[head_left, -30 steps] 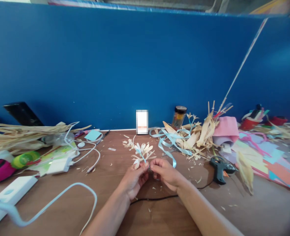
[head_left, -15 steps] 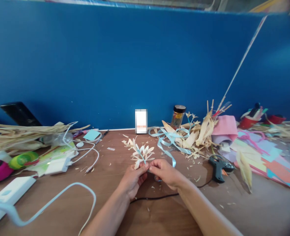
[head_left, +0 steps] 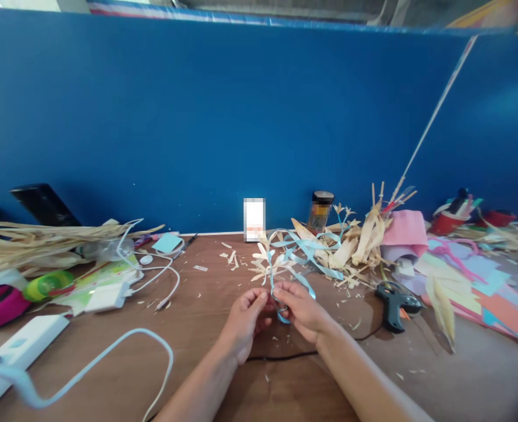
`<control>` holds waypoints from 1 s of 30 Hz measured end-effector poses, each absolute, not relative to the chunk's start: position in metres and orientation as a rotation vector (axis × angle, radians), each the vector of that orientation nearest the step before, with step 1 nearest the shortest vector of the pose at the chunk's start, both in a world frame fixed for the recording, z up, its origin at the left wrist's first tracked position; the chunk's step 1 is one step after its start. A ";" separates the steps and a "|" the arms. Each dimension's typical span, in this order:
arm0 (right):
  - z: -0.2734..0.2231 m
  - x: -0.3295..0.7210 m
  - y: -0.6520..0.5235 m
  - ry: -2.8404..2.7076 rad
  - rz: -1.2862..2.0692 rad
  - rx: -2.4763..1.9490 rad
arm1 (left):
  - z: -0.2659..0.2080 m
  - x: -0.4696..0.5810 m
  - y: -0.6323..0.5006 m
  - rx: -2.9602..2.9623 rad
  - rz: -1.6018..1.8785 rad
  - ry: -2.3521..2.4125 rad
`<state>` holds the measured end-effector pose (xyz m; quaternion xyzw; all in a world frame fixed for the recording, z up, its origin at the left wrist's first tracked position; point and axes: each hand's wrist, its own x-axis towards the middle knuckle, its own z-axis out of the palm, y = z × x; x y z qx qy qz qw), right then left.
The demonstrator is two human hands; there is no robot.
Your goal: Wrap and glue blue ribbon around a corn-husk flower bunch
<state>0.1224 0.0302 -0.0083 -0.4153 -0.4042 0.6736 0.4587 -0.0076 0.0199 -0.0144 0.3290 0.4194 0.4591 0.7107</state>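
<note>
A handmade flower (head_left: 280, 265) with pale, dry husk-like petals stands upright over the table. Light blue ribbon (head_left: 271, 271) covers its thin stem, which runs down to my fingertips. My right hand (head_left: 302, 309) pinches the lower stem between thumb and fingers, and a loop of the ribbon hangs below them. Just left of the stem, my left hand (head_left: 246, 321) has thumb and forefinger pressed together, its other fingers curled; what lies in this pinch is hidden. More loose ribbon (head_left: 314, 249) trails on the table behind the right hand.
Right of my hands lies a black glue gun (head_left: 395, 305) with its cord crossing the table. Dried husks (head_left: 364, 246), a dark-lidded jar (head_left: 321, 211) and coloured paper (head_left: 474, 287) stand beyond. Leftward are a white power strip (head_left: 21, 351), cables and a charger (head_left: 107, 297).
The flower has shifted slightly right and stands more upright. My right fingers now pinch its stem, where the left fingers gripped before. The view has tilted a little.
</note>
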 end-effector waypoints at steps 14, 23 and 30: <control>-0.008 0.124 0.030 -1.059 1.591 -1.063 | -0.013 -0.010 0.021 0.705 1.049 0.973; -0.008 0.122 0.031 -1.112 1.519 -1.096 | -0.015 -0.005 0.020 0.968 1.191 1.138; -0.011 0.116 0.029 -1.037 1.528 -1.119 | -0.019 -0.003 0.022 1.055 1.228 1.215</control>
